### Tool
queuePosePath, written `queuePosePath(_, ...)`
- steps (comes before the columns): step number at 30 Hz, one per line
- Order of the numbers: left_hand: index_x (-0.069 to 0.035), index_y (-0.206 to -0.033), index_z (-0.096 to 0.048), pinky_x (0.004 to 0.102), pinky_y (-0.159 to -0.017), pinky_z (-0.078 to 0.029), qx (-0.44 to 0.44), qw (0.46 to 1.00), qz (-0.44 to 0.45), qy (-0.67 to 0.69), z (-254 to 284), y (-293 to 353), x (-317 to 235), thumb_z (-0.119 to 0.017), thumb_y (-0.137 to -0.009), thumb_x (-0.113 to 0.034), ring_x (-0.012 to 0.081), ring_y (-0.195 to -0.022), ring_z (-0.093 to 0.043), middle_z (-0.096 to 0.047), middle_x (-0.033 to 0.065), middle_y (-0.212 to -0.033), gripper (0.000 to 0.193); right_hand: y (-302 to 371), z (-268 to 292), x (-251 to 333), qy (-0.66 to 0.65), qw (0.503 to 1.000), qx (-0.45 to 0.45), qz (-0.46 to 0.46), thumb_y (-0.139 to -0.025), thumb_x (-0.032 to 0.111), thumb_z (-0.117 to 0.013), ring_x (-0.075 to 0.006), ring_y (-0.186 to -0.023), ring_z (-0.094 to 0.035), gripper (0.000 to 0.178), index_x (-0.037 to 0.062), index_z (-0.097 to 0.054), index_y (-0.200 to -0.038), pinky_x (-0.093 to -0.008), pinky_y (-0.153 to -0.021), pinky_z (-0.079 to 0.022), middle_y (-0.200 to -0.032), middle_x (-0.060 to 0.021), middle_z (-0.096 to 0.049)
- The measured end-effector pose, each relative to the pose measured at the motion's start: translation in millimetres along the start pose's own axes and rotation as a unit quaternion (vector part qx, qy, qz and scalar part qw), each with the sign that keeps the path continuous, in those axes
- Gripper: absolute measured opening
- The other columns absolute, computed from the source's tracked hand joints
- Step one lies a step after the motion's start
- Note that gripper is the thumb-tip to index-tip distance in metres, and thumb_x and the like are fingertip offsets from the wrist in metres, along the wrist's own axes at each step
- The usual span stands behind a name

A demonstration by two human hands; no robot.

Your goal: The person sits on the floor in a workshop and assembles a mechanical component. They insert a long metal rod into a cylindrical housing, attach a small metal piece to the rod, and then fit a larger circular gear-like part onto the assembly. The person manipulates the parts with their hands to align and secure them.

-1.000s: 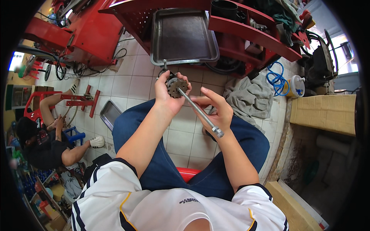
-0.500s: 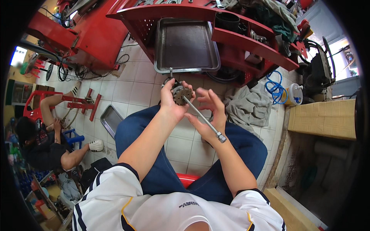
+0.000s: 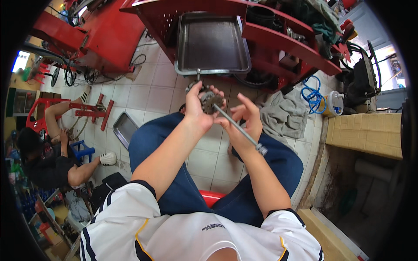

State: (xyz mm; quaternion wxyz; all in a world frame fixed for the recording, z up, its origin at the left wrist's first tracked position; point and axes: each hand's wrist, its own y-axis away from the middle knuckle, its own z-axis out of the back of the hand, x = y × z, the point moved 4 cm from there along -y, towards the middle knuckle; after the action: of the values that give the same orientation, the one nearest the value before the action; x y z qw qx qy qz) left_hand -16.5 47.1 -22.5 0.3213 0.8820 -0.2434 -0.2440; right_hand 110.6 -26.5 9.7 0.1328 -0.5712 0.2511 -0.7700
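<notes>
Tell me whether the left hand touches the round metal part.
Touching: the head view shows the left hand curled around the round metal part.

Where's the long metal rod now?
In the head view, the metal rod is near the middle, slanting down rightward from the round metal part in the left hand and crossing over the right hand.

tray (image 3: 211,43) ahead of rod (image 3: 237,126), cloth (image 3: 284,116) to right

Pale tiled floor (image 3: 201,167), red workbench (image 3: 272,38)
</notes>
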Motion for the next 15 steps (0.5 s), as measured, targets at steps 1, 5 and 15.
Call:
queuePosePath(1,-0.007,-0.091,-0.060,0.0434,-0.080,-0.053,-0.005,1.000,-0.001,-0.001,1,0,2,-0.048,-0.101,-0.043,0.0240,-0.090,-0.065,-0.064,0.0058,-0.086,0.039,3,0,0,-0.015,0.999,0.003,-0.029,-0.072,0.027,-0.093,-0.0235,-0.096,-0.068,0.098,0.0047,-0.035,-0.148,-0.0353,-0.084,-0.054,-0.107,-0.0097,-0.070)
queuePosePath(5,-0.008,-0.100,-0.060,0.0436,-0.083,-0.051,0.003,0.995,-0.089,0.039,1,-8,-29,-0.043,-0.105,-0.044,0.0227,-0.088,-0.064,-0.066,0.0051,-0.088,0.040,-21,9,-3,0.013,0.991,0.037,-0.130,-0.068,0.025,-0.094,-0.0213,-0.104,-0.064,0.108,0.0091,-0.030,-0.154,-0.0333,-0.085,-0.054,-0.123,-0.0123,-0.064)
queuePosePath(15,-0.013,-0.103,-0.059,0.0432,-0.081,-0.051,0.021,0.964,-0.266,-0.002,0,-10,-106,-0.042,-0.106,-0.048,0.0198,-0.087,-0.060,-0.059,0.0013,-0.086,0.039,-7,36,-24,-0.031,0.980,0.037,-0.195,-0.084,-0.001,-0.076,-0.0153,-0.087,-0.069,0.029,0.0003,-0.067,-0.112,-0.0273,-0.079,-0.057,-0.105,-0.0094,-0.071)
